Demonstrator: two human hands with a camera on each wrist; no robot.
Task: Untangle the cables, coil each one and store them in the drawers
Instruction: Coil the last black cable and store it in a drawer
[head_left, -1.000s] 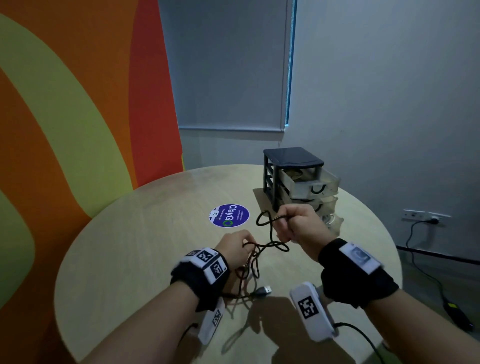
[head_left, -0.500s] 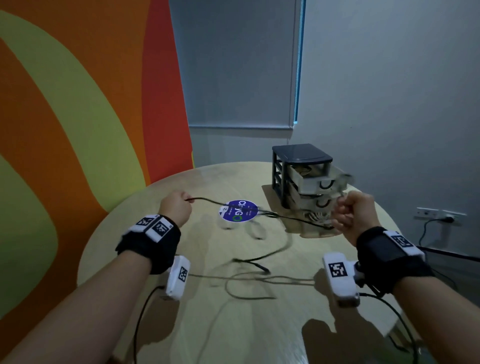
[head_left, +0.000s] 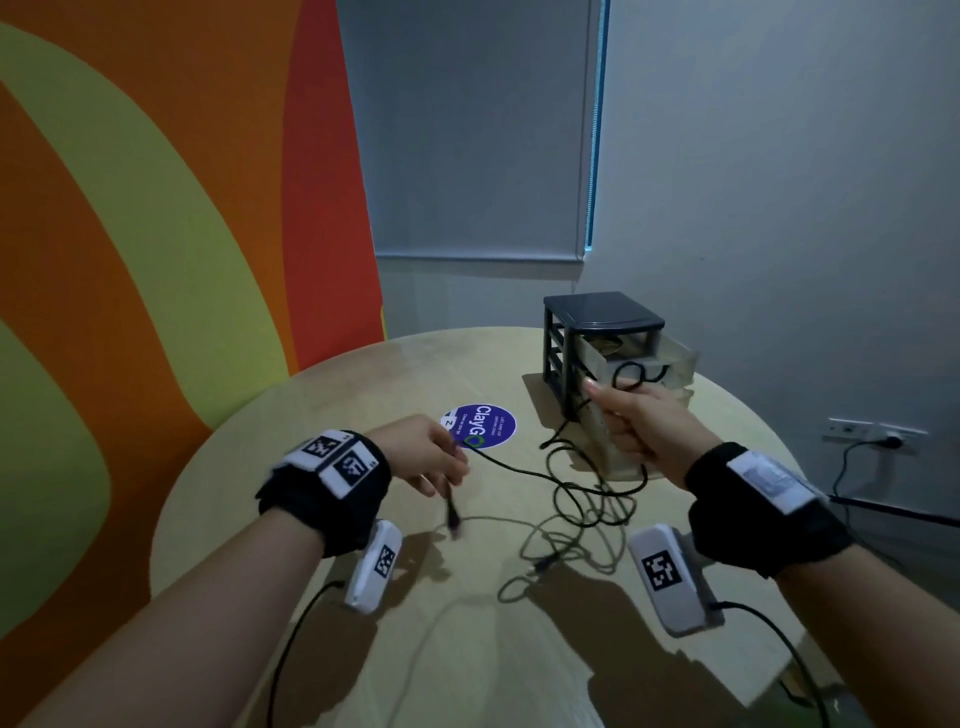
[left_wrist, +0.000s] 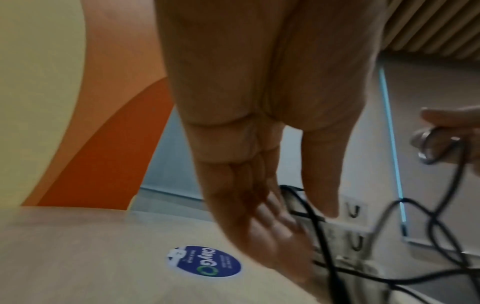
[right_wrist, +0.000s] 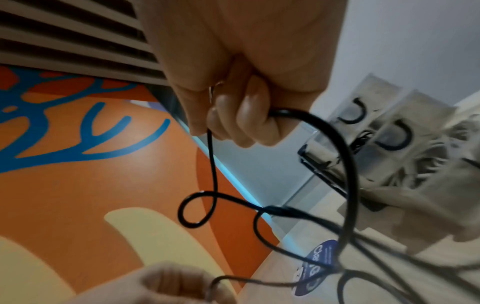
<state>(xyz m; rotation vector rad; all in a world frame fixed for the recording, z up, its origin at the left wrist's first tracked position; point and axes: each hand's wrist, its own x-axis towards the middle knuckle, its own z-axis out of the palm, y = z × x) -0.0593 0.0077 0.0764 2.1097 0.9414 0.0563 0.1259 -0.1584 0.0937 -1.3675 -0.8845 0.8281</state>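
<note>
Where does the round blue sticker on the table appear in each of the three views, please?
Head: blue sticker at centre, between the left hand and the drawers.
Left wrist: bottom centre, beside the fingertips.
Right wrist: lower right, behind black cable loops.
Shared landmark: the drawers.

Round blue sticker on the table, just left of the drawer unit, reads "ClayGO"; smaller print beside it too tiny to read. Wrist markers carry b/w square codes, no legible txt.
</note>
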